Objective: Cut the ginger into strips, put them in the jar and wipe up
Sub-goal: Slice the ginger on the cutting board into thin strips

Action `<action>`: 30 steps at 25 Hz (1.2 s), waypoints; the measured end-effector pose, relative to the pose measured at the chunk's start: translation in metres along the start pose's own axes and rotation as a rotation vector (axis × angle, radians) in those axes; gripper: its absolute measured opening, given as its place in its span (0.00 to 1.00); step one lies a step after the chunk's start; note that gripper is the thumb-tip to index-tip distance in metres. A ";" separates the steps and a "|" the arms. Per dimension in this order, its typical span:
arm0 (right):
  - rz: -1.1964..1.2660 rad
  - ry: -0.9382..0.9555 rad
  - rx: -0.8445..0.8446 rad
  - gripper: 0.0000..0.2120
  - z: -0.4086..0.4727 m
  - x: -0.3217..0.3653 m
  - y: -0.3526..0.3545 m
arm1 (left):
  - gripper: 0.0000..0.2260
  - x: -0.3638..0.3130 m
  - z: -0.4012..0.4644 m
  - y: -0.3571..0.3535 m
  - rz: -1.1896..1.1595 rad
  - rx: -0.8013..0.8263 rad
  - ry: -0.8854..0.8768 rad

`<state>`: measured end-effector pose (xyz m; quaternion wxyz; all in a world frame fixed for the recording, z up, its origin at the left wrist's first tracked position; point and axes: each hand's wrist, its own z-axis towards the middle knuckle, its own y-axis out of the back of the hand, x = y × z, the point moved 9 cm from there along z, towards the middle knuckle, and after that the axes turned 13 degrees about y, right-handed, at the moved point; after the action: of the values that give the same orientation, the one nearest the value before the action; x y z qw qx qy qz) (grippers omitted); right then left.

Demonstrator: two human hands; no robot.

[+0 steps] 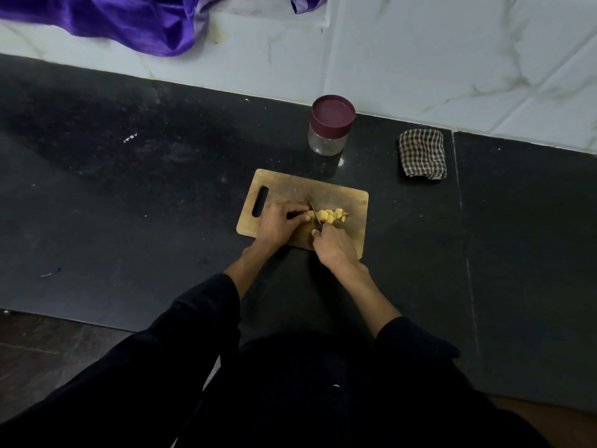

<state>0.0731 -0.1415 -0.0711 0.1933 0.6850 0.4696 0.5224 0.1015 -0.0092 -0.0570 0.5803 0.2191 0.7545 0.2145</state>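
A wooden cutting board [349, 195] with a slot handle lies on the dark counter. Yellow cut ginger pieces [331, 215] sit in a row at its middle. My left hand [279, 223] holds the uncut end of the ginger with curled fingers. My right hand [332, 245] grips a knife [312, 206] whose blade stands on the ginger just right of my left fingertips. A clear jar [329, 130] with a maroon lid on it stands behind the board. A folded checked cloth [421, 153] lies to the jar's right.
The black stone counter [129, 205] ends at a white tiled wall [452, 59] behind. Purple fabric [129, 24] hangs at the upper left. A seam in the counter [463, 221] runs right of the board. The counter's front edge is at my waist.
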 end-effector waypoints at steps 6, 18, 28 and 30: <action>0.129 -0.007 -0.072 0.15 0.004 -0.004 0.007 | 0.12 0.002 0.002 0.002 -0.014 -0.011 -0.002; 0.020 0.062 -0.079 0.15 0.004 0.006 0.009 | 0.11 0.002 0.001 0.003 -0.004 -0.021 -0.009; -0.044 0.084 -0.134 0.15 0.006 0.014 0.010 | 0.12 -0.001 0.000 0.003 -0.016 -0.019 -0.011; -0.038 0.082 -0.138 0.15 0.006 0.013 0.011 | 0.11 -0.001 0.000 0.003 -0.017 -0.022 -0.014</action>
<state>0.0832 -0.1344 -0.0585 0.2304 0.6390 0.4530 0.5774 0.1022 -0.0069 -0.0543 0.5898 0.2077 0.7498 0.2164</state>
